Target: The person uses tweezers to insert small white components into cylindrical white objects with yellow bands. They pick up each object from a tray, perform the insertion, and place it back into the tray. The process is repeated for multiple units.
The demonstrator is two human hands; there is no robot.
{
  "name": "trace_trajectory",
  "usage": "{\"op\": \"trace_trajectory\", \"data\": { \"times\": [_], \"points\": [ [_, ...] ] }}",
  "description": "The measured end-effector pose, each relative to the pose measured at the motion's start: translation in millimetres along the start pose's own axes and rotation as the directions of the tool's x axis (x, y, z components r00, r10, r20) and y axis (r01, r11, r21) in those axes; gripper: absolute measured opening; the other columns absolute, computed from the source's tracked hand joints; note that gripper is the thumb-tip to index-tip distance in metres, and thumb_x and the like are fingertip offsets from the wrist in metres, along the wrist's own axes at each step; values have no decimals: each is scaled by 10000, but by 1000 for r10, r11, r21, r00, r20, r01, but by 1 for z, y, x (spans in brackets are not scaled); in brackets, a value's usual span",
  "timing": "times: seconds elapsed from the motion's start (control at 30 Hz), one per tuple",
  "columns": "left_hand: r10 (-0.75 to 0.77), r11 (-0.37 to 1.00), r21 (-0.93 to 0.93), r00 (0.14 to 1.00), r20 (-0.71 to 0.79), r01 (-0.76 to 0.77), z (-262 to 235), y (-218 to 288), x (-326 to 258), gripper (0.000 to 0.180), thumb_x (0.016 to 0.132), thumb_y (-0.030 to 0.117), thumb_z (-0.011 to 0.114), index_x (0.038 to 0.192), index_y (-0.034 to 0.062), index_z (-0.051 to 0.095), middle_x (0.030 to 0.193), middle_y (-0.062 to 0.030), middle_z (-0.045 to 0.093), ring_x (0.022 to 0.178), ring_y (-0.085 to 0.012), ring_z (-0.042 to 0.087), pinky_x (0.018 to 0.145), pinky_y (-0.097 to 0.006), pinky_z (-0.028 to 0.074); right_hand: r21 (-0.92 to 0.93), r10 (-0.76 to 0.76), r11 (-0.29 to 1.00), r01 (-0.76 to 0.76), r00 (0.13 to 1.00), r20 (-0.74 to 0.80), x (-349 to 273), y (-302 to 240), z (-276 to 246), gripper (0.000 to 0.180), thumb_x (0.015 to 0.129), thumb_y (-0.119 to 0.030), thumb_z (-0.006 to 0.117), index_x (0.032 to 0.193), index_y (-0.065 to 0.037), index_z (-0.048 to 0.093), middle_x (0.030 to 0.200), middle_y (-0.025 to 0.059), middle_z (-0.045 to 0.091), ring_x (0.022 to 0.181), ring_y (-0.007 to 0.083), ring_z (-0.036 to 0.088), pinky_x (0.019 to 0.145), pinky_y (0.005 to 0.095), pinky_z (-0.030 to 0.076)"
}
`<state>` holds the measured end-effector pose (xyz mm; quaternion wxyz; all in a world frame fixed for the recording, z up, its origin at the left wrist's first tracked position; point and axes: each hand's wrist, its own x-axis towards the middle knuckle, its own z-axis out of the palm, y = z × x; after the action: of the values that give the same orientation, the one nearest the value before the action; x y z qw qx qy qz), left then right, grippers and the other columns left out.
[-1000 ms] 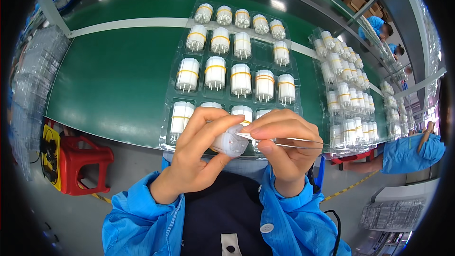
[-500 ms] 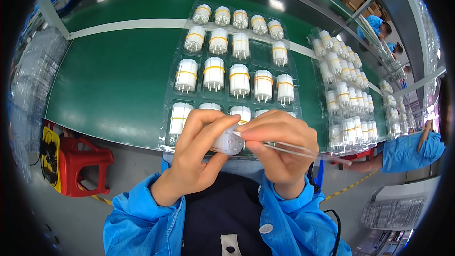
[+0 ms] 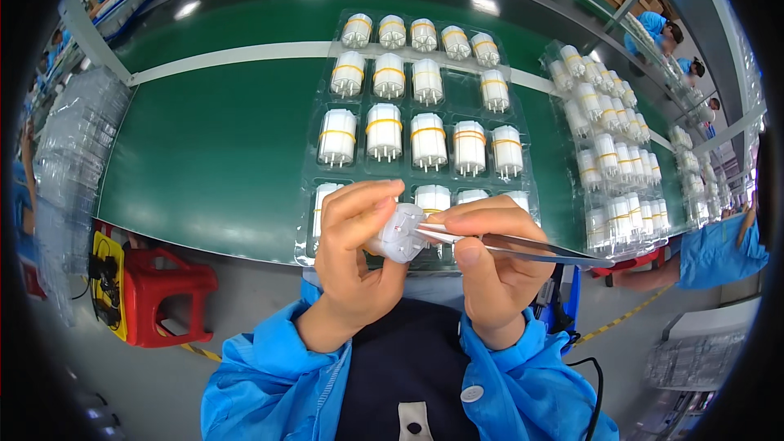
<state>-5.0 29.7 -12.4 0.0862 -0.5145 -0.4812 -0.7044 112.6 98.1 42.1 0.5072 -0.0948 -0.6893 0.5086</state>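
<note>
In my left hand (image 3: 357, 253) is a white plastic adapter (image 3: 401, 234), gripped between fingers and thumb with its round end face turned to the right. My right hand (image 3: 502, 265) pinches a pair of metal tweezers (image 3: 563, 252). The tweezers' tips are at the end face of the adapter; whether they hold some small part there I cannot make out. Just beyond both hands lies a clear plastic tray (image 3: 310, 200) with rows of white adapters (image 3: 429, 140), each with a yellow band and metal pins. My hands hide part of its nearest row.
To the right, more clear trays (image 3: 581, 196) carry banded adapters. Clear empty trays (image 3: 69, 155) are stacked at the left end of the green table (image 3: 204, 147). A red stool (image 3: 167, 294) stands below the table's edge. A person in a blue sleeve (image 3: 714, 253) is at right.
The tweezers have turned, so their broad side now shows. My left fingers have shifted, baring more of the adapter's end face. The whole view has slid slightly.
</note>
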Motion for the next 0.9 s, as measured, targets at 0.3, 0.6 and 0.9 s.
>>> {"op": "trace_trajectory", "data": {
  "times": [0.3,0.6,0.9],
  "points": [
    [134,971,199,991,0,-132,-4,0,0,613,648,-143,697,1202,58,530,1137,-157,621,982,-321,593,821,-381,498,-31,-7,999,8,999,33,1,0,4,158,825,2,713,972,45,679,911,165,702,825,218,671,715,297,527],
    [167,959,235,986,-6,-161,-4,-2,-2,661,630,-152,694,1222,94,530,1137,-141,620,965,-320,586,811,-389,488,42,6,999,-6,1000,20,0,4,4,151,831,13,699,977,48,679,930,163,700,855,216,666,746,301,524],
    [169,957,243,985,-17,-160,-4,0,0,677,615,-165,683,1221,96,535,1132,-139,623,964,-317,586,802,-387,495,56,-37,998,35,999,35,-1,8,5,137,828,25,695,963,44,680,914,174,712,832,242,685,724,316,545]
  ]
}}
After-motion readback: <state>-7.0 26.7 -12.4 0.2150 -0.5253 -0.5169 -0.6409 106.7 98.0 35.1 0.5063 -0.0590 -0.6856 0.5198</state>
